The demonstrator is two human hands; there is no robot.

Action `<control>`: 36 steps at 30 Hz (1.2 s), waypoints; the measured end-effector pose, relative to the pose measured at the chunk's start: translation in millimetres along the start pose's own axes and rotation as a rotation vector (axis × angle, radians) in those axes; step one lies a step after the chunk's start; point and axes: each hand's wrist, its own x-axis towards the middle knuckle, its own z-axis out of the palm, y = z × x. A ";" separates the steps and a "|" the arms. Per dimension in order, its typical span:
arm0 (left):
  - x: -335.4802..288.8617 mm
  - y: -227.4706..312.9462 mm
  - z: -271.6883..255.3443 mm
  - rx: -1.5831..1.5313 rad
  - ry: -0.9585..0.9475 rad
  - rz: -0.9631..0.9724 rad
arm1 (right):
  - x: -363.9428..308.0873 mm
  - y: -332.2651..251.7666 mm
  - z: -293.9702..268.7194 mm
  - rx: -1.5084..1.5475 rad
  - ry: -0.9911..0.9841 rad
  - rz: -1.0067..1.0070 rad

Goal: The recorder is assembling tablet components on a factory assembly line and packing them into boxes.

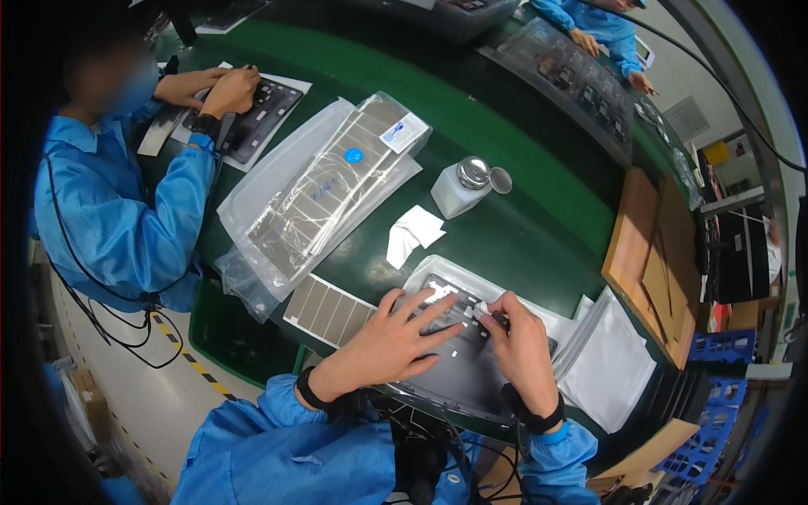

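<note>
A dark grey flat panel (459,380), like a thin device housing with small white patches near its far edge, lies in front of me. My left hand (402,341) rests on its left part with the fingers spread. My right hand (520,341) is closed in a pinch over the panel's far right part. Something small, partly white and partly dark, shows at its fingertips; its kind I cannot make out. Under the panel's far side lies a white sheet or bag (526,296). A strip sheet of grey-brown pieces (324,310) sits beside my left hand.
A white pump bottle (459,192) with its metal lid raised stands beyond the panel, near a crumpled white wipe (415,233). Bagged strip sheets (316,194) lie left, white bags (608,362) right. A wooden tray (652,261) bounds the right. A co-worker (118,202) handles another panel.
</note>
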 end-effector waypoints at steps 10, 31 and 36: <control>1.1 -7.2 0.2 -0.076 0.017 -0.026 | 21.3 1.7 18.6 -0.031 0.039 -0.006; -40.0 44.4 -41.1 -1.268 0.422 -0.157 | -62.6 -74.2 30.8 0.242 -0.122 -0.551; -70.6 52.5 -30.9 -1.433 0.563 -0.481 | -59.1 -78.7 44.7 0.315 -0.270 -0.532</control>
